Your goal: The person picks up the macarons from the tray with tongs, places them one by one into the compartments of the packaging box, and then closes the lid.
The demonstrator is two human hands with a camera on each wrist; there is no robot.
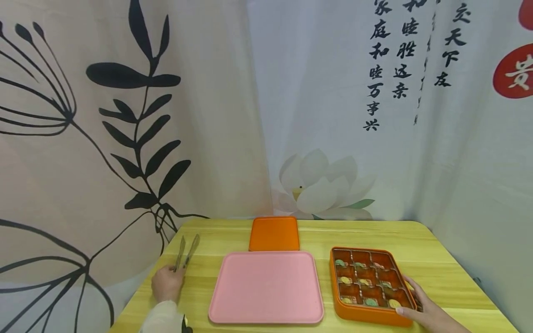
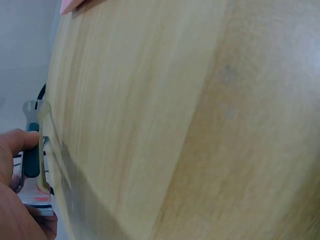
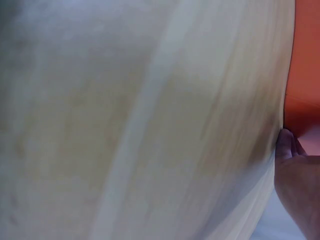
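Observation:
My left hand [image 1: 168,283] grips a pair of tongs [image 1: 187,252] over the table's left side, their two arms spread and pointing away. In the left wrist view, thumb and fingers pinch the tongs [image 2: 32,150] at a dark green grip. An orange compartment box [image 1: 370,316] stands at the right, with small wrapped pieces in green, yellow and red in its cells. My right hand [image 1: 424,307] holds its near right corner, thumb at the front rim and fingers along the side. In the right wrist view this hand [image 3: 297,170] meets the orange wall [image 3: 307,65].
A pink tray [image 1: 266,289] lies in the middle of the wooden table [image 1: 195,300]. Behind it, touching or nearly so, is a flat orange lid or tray [image 1: 275,233]. A printed curtain [image 1: 216,115] hangs behind the table's far edge.

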